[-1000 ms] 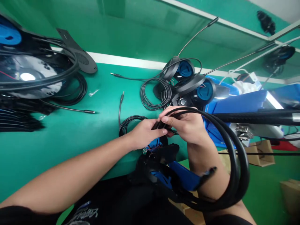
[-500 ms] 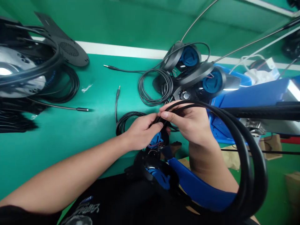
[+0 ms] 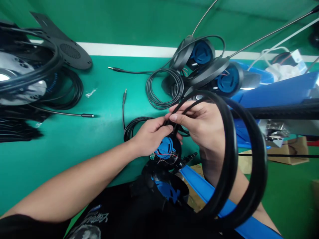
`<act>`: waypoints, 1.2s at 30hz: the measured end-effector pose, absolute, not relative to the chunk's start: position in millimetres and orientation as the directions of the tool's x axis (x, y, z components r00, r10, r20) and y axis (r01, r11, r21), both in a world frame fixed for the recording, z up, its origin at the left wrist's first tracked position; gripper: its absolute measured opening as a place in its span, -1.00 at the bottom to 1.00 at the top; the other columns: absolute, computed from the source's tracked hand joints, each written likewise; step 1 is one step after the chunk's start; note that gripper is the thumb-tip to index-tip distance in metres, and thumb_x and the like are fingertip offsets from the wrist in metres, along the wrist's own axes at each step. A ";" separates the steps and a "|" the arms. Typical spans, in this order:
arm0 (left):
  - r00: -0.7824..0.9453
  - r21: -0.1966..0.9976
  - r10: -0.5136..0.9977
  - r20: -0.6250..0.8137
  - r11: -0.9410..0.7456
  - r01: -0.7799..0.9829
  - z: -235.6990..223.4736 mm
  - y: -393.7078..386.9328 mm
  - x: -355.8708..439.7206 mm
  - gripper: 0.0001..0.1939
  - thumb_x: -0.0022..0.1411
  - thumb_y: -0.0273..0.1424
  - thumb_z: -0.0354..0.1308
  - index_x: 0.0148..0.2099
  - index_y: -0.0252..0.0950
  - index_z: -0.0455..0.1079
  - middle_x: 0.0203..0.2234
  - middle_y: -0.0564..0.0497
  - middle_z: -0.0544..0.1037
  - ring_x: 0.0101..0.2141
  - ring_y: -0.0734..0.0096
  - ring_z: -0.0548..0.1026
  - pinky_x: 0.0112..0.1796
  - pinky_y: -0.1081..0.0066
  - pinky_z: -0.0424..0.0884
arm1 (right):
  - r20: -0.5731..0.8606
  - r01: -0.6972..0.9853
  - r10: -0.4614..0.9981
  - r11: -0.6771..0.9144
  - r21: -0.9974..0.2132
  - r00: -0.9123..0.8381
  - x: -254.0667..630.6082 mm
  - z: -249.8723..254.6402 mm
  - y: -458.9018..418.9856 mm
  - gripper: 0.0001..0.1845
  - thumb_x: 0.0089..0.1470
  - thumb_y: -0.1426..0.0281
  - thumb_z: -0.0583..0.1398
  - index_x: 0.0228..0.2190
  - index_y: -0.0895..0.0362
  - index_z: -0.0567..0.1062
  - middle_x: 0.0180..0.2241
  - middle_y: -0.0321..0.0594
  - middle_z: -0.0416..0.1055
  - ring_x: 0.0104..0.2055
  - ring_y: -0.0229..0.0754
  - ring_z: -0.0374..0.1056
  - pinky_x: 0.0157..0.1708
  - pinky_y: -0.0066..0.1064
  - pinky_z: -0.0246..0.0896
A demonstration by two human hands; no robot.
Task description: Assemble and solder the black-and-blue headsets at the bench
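Observation:
My left hand and my right hand meet at the table's front edge, both pinched on a small black end piece of a headset headband. The black double headband loops round my right forearm, with a blue pad below it. Just under my fingers hang two open ear cups with blue insides and thin red wires. A coiled black cable with a jack plug lies on the green table beside my left hand.
Several unfinished headsets with blue cups and coiled cables lie behind my hands. A pile of black headbands and cables fills the left. Blue trays stand at the right, cardboard boxes on the floor below.
The headband loop has swung upward and inward round my right forearm. The ear cups have turned so their blue insides show. Both hands stay pinched at the same spot.

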State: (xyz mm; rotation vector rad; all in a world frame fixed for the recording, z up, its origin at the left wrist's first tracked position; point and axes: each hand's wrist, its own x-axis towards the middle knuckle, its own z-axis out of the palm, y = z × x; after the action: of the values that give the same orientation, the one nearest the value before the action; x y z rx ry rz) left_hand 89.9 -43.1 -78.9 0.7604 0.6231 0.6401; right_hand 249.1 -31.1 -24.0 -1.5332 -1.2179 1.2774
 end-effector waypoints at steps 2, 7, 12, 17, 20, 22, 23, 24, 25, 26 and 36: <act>0.653 0.774 0.704 -0.280 0.568 -0.281 -82.8 -42.2 90.2 -0.76 0.35 -0.27 0.18 -0.05 -0.32 0.46 -0.33 -0.08 0.68 -0.30 0.22 0.67 -0.15 0.20 0.60 | -0.203 0.209 0.976 -0.215 -0.954 0.077 247.3 -26.8 -31.2 -0.71 -0.10 0.18 0.52 -0.47 0.05 0.60 -0.40 -0.20 0.57 -0.32 -0.03 0.55 -0.56 -0.29 0.50; 0.579 0.849 0.775 -0.254 0.465 -0.249 -91.1 -40.8 91.4 -0.77 0.32 -0.23 0.25 -0.12 -0.28 0.51 -0.35 -0.03 0.67 -0.22 0.21 0.67 -0.11 0.24 0.60 | -0.143 0.289 0.978 -0.183 -0.940 0.155 242.4 -27.1 -32.3 -0.81 -0.06 0.32 0.48 -0.48 0.05 0.59 -0.42 -0.24 0.57 -0.30 -0.08 0.55 -0.46 -0.33 0.49; 0.576 0.879 0.782 -0.239 0.426 -0.215 -92.7 -42.6 90.7 -0.77 0.38 -0.23 0.18 -0.16 -0.30 0.53 -0.34 -0.04 0.69 -0.28 0.25 0.67 -0.16 0.24 0.61 | -0.137 0.329 0.974 -0.192 -0.925 0.183 239.6 -25.1 -33.7 -0.84 -0.05 0.35 0.46 -0.48 0.06 0.58 -0.39 -0.25 0.59 -0.30 -0.11 0.55 -0.41 -0.34 0.48; 0.586 0.925 0.783 -0.209 0.353 -0.143 -91.0 -41.7 90.4 -0.76 0.42 -0.31 0.13 -0.16 -0.29 0.59 -0.31 -0.03 0.70 -0.26 0.30 0.66 -0.11 0.29 0.58 | -0.045 0.435 0.979 -0.129 -0.891 0.199 238.3 -30.3 -39.4 -0.83 -0.01 0.29 0.45 -0.44 0.06 0.60 -0.37 -0.26 0.60 -0.30 -0.09 0.55 -0.36 -0.28 0.48; 0.587 0.923 0.780 -0.217 0.360 -0.138 -89.8 -40.9 90.6 -0.76 0.42 -0.29 0.13 -0.14 -0.28 0.60 -0.31 -0.03 0.70 -0.27 0.29 0.65 -0.10 0.28 0.57 | 0.028 0.493 0.976 -0.084 -0.866 0.216 236.8 -30.2 -40.8 -0.80 -0.02 0.28 0.46 -0.47 0.08 0.58 -0.42 -0.28 0.58 -0.36 -0.12 0.53 -0.38 -0.29 0.44; 0.588 0.916 0.780 -0.214 0.369 -0.157 -88.8 -40.5 90.2 -0.76 0.41 -0.29 0.14 -0.14 -0.29 0.58 -0.33 -0.03 0.69 -0.28 0.28 0.65 -0.12 0.28 0.57 | 0.027 0.500 0.977 -0.084 -0.862 0.210 236.5 -28.7 -39.3 -0.77 -0.03 0.26 0.47 -0.49 0.09 0.56 -0.43 -0.28 0.57 -0.39 -0.14 0.51 -0.42 -0.31 0.41; 0.587 0.912 0.781 -0.212 0.374 -0.169 -88.1 -40.4 89.8 -0.77 0.41 -0.29 0.14 -0.15 -0.30 0.57 -0.34 -0.03 0.69 -0.29 0.28 0.65 -0.14 0.29 0.57 | 0.006 0.488 0.981 -0.092 -0.868 0.195 236.7 -27.9 -38.0 -0.75 -0.03 0.24 0.47 -0.49 0.09 0.56 -0.43 -0.27 0.57 -0.38 -0.15 0.51 -0.42 -0.32 0.40; 0.586 0.908 0.782 -0.211 0.378 -0.178 -87.3 -40.3 89.3 -0.77 0.41 -0.29 0.13 -0.16 -0.30 0.56 -0.35 -0.03 0.68 -0.30 0.28 0.64 -0.16 0.29 0.57 | -0.023 0.467 0.985 -0.103 -0.878 0.174 237.3 -27.2 -36.6 -0.74 -0.02 0.23 0.46 -0.48 0.09 0.56 -0.41 -0.26 0.57 -0.36 -0.14 0.51 -0.42 -0.33 0.41; 0.584 0.906 0.783 -0.213 0.382 -0.181 -86.5 -40.2 88.9 -0.77 0.41 -0.29 0.12 -0.16 -0.30 0.55 -0.36 -0.03 0.68 -0.30 0.28 0.64 -0.17 0.30 0.56 | -0.056 0.441 0.987 -0.117 -0.890 0.148 238.2 -26.8 -35.3 -0.73 -0.01 0.21 0.46 -0.46 0.09 0.56 -0.40 -0.26 0.57 -0.35 -0.14 0.51 -0.42 -0.33 0.41; 0.583 0.907 0.783 -0.217 0.383 -0.177 -85.7 -40.1 88.5 -0.77 0.41 -0.29 0.11 -0.17 -0.30 0.54 -0.36 -0.02 0.68 -0.31 0.29 0.63 -0.18 0.31 0.55 | -0.088 0.417 0.989 -0.130 -0.899 0.118 239.3 -26.5 -34.2 -0.72 0.00 0.19 0.45 -0.45 0.09 0.56 -0.39 -0.25 0.57 -0.34 -0.14 0.51 -0.41 -0.34 0.42; 0.587 0.908 0.770 -0.251 0.397 -0.133 -84.7 -39.0 88.8 -0.80 0.35 -0.31 0.15 -0.23 -0.31 0.52 -0.44 0.04 0.63 -0.37 0.36 0.58 -0.31 0.39 0.49 | -0.216 0.360 0.976 -0.210 -0.909 0.025 252.7 -31.6 -35.3 -0.74 0.05 0.18 0.42 -0.42 0.11 0.60 -0.31 -0.18 0.62 -0.36 -0.11 0.53 -0.56 -0.38 0.40</act>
State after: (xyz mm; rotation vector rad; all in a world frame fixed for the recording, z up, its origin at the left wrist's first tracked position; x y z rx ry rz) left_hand 88.8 -39.0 -84.7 1.0055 0.7496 0.6447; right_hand 252.7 -35.3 -31.6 -1.6431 -1.3788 1.1851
